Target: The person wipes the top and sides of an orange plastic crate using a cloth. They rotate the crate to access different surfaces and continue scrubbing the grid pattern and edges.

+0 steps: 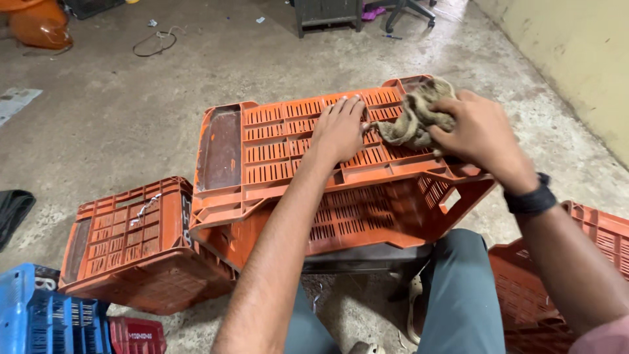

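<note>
Clutching a bunched brown rag (415, 117), my right hand (481, 134) presses it on the upturned orange crate (341, 177); my left hand (339, 131) lies flat and open beside it. I see the crate's long axis running left-right, tilted. Another orange crate (134, 246) sits left, a blue crate (46, 314) lower left.

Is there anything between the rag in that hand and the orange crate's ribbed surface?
Nothing visible. The right hand presses the brownish rag straight onto the upturned orange crate; the left hand rests flat beside it.
</note>
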